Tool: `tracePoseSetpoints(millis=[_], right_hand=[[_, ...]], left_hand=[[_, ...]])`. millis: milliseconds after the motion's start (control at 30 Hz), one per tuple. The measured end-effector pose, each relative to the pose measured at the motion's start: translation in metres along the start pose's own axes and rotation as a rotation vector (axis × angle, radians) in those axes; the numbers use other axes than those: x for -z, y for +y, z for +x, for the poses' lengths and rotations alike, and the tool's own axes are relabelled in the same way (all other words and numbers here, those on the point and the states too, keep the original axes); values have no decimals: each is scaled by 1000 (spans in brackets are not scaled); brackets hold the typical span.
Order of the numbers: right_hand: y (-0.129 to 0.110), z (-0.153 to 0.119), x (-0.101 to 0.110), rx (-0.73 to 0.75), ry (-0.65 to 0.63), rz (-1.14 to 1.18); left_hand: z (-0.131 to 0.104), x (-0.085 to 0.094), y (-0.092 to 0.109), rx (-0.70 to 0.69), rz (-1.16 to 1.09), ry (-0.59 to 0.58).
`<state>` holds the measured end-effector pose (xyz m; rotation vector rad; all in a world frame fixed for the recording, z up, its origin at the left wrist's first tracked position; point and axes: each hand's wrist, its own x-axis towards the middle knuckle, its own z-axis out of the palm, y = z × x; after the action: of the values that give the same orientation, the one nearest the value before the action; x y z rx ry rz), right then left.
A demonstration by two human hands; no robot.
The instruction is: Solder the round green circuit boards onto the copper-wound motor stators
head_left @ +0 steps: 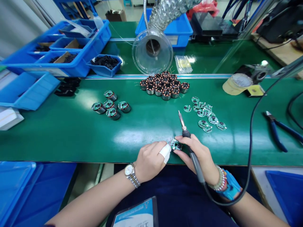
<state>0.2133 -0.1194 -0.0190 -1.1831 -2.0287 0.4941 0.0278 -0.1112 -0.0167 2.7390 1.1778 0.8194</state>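
Note:
At the table's near edge, a round green circuit board (175, 144) sits between my two hands; what lies under it is hidden. My left hand (151, 160), with a white wrap (165, 153) on one finger, is closed against the board's left side. My right hand (200, 154) pinches the board's right side between thumb and fingertip. That same hand also carries a soldering iron (194, 159), its tip pointing up and away from the board. Several loose round boards (204, 110) lie beyond my right hand. Copper-wound motor stators (166, 93) are clustered farther back.
Several stators topped with boards (113, 113) stand at left. Behind them are blue parts bins (104, 71). A fume extractor hood (152, 52) hangs at the back. Blue-handled cutters (276, 135) and a yellowish tub (234, 86) are at right. The iron's cable (251, 138) loops over my right forearm.

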Motion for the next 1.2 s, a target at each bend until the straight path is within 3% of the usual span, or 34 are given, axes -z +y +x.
tracePoseSetpoints(millis=[367, 633, 867, 1000, 1200], right_hand=[[0, -1, -2, -1, 18, 17], [1, -2, -4, -20, 22, 53], [1, -4, -4, 11, 48, 49], [5, -6, -2, -16, 36, 67], [6, -5, 1, -28, 39, 21]], left_hand=[[-3, -8, 17, 319, -206, 58], [-22, -13, 25, 282, -275, 53], [-26, -27, 38, 176, -109, 29], [-23, -18, 31, 181, -229, -37], [-15, 4, 8, 413, -390, -34]])
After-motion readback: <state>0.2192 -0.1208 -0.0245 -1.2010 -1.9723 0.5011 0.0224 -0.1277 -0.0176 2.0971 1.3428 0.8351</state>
